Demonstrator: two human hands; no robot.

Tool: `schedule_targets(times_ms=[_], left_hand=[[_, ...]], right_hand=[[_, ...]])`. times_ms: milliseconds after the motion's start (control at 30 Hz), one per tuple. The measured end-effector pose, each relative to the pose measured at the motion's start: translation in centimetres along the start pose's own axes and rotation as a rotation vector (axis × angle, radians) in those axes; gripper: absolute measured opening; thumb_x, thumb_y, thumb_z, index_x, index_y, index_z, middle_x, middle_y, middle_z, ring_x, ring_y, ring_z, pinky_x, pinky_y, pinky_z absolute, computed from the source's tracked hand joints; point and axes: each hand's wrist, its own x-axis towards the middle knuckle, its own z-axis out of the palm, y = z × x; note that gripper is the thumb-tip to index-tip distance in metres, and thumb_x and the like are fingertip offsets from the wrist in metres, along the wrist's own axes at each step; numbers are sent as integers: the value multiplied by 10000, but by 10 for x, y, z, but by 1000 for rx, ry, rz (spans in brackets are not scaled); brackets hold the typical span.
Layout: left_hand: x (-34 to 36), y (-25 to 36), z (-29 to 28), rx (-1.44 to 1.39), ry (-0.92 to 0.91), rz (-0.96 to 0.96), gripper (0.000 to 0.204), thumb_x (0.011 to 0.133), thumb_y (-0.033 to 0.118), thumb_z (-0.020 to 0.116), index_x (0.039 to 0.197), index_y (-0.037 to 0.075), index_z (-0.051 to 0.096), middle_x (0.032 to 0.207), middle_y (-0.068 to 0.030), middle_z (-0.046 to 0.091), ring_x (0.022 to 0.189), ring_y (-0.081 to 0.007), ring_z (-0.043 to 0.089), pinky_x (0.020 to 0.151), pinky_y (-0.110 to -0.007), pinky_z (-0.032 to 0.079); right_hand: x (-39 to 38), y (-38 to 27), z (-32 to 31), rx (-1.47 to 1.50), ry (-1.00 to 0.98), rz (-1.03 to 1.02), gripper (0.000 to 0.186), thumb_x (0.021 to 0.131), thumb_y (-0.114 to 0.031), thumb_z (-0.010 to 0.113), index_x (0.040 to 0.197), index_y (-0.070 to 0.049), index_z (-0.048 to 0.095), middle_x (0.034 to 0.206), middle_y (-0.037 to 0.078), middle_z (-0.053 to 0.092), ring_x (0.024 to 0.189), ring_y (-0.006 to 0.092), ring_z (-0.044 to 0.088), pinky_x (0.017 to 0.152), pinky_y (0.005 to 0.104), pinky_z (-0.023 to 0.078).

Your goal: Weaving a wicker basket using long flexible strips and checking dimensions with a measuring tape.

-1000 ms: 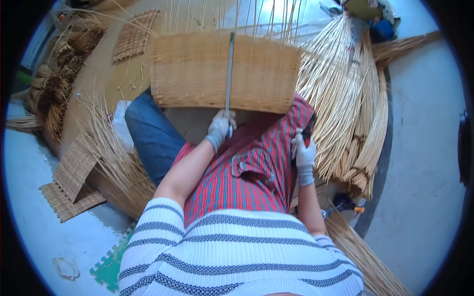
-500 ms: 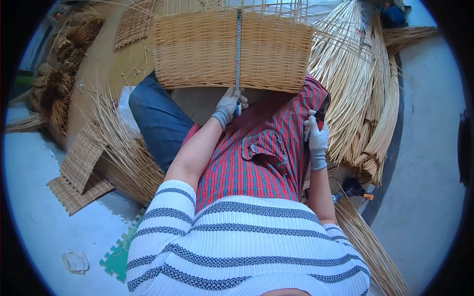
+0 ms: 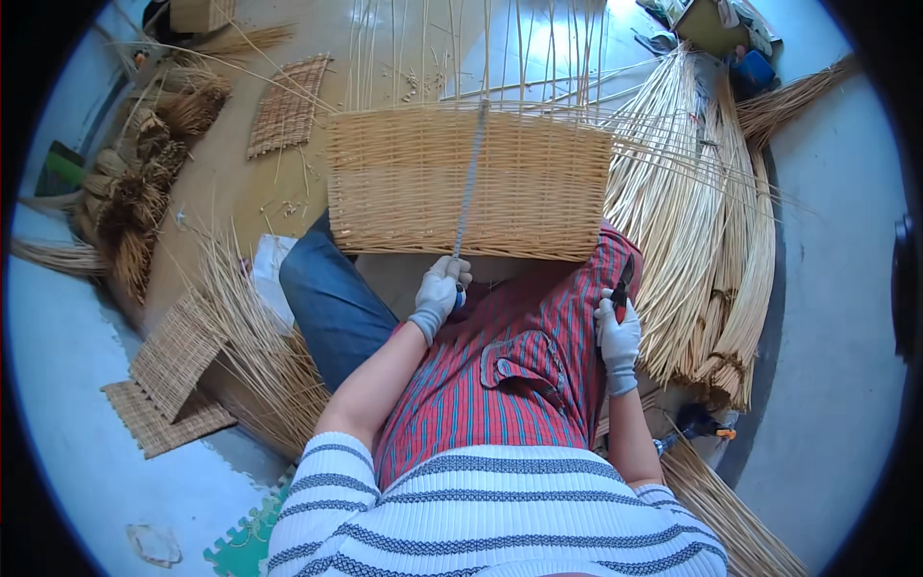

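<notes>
A wicker panel (image 3: pixel 394 183) woven from tan rods stands across my lap, with long unwoven rods sticking out at its top and right. My left hand (image 3: pixel 437 298), in a pale glove, is closed on a tape measure (image 3: pixel 470 188) just below the panel's lower edge. The tape's blade runs up over the weave to the top rim, leaning slightly right. Fingers hide most of the blue tape case. By my right thigh, my gloved right hand (image 3: pixel 618 338) grips red-handled pruning shears (image 3: pixel 622 296), dark blades pointing up. A red striped apron (image 3: pixel 452 404) covers my lap.
Bundles of pale rods (image 3: pixel 663 212) lie at the right. More loose rods (image 3: pixel 255 337) and two small woven mats (image 3: pixel 178 356) are at the left. Another woven mat (image 3: pixel 288 106) lies beyond them. A dark tool with an orange tip (image 3: pixel 697 423) sits near my right elbow.
The whole scene sits lower in the picture, showing more floor beyond the panel. The tape blade now slants instead of running nearly upright. The shears in my right hand show more plainly.
</notes>
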Motion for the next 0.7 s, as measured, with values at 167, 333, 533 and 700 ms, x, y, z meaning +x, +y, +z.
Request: schedule_targets(times_ms=[167,333,533,700], left_hand=[[-3,9,-12,-91,268,-11,304,1063,263,468,971,43,656,714,-32,629,586,-111,541,538,-291,467],[-4,23,-31,0,387,24,334,1058,298,469,977,50,678,737,-38,656,560,-112,552,513,-296,473],[2,21,-61,-157,369,-78,340,1060,322,465,970,55,655,641,-31,594,468,-128,519,436,-293,445],[9,1,-85,-211,397,-209,326,1047,328,469,989,57,642,608,-61,583,429,-178,521,390,-344,432]], right_hand=[[3,6,2,-182,41,-52,246,972,-176,664,1170,-31,674,850,-3,683,756,69,624,701,248,511],[5,7,3,-219,26,-85,243,975,-185,667,1161,-28,670,863,-14,671,767,65,615,713,244,507],[1,-5,10,-375,75,-74,270,951,-228,695,1147,-43,682,986,94,740,912,171,698,853,337,526],[-2,-8,13,-484,75,-244,265,959,-251,679,1144,-60,685,1007,98,738,953,209,692,883,352,507]])
